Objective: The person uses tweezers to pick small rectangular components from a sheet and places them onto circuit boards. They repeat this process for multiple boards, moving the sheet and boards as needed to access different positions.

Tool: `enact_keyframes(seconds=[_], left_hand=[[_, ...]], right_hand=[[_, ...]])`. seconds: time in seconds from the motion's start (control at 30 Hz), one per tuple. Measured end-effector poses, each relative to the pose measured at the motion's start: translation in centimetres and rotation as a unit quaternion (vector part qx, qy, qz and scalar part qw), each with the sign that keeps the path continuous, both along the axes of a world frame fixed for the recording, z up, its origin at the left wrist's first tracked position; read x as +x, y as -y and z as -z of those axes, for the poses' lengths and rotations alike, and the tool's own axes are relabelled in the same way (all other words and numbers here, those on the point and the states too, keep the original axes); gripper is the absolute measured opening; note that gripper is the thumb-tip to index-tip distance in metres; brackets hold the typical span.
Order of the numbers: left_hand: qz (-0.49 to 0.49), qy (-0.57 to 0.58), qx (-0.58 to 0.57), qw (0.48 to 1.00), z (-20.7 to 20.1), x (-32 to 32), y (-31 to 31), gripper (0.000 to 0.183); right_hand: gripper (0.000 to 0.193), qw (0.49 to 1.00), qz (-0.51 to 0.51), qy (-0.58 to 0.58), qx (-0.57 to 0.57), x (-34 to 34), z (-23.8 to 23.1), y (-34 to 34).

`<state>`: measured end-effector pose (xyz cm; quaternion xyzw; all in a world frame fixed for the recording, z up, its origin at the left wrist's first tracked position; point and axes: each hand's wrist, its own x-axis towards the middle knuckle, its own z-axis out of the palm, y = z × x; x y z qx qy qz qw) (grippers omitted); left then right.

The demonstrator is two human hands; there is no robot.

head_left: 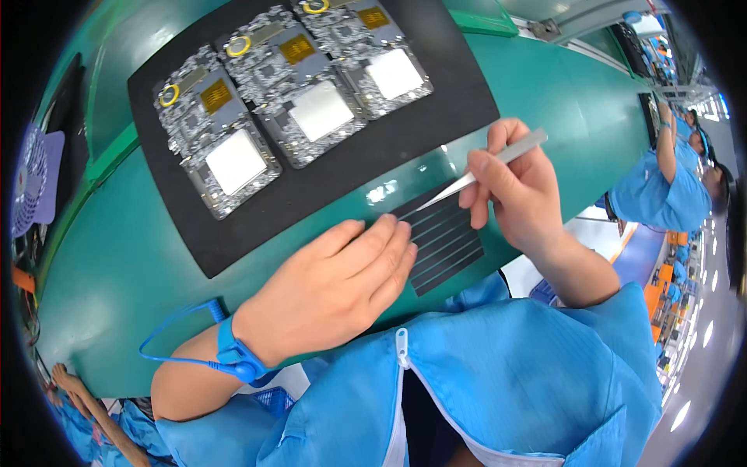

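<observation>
Pinched in my right hand [513, 183] is a pair of pale metal tweezers [506, 153], slanting down to the left. Their tip meets the upper edge of a sheet of black strips [447, 249], divided by thin light lines. My left hand [334, 284] lies palm down with fingers stretched out, its fingertips on the sheet's left side. A blue wrist strap [231, 348] with a coiled cord circles my left wrist. Beyond the hands, circuit boards [319, 113] with white squares, amber patches and yellow rings lie in a row.
The boards rest on a black mat [210, 253] on the green tabletop [576, 93]. A purple fan [35, 183] stands at the far left. Other people in blue [654, 191] sit at the right, and another person's hand [68, 379] shows at lower left.
</observation>
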<state>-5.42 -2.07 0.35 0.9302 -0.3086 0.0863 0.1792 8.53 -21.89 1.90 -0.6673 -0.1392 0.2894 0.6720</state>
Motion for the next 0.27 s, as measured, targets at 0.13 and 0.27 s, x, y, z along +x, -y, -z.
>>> enact_keyframes(seconds=[0.13, 0.27], left_hand=[[0.005, -0.097, -0.047, 0.994, 0.4, 0.8, 0.9, 0.065], [-0.012, -0.239, 0.045, 0.97, -1.3, 2.6, 2.8, 0.071]], right_hand=[[0.018, 0.994, 0.097, 0.058, -0.003, 0.2, 2.0, 3.7], [0.021, 0.994, 0.095, 0.053, 0.007, 1.0, 3.3, 5.2]])
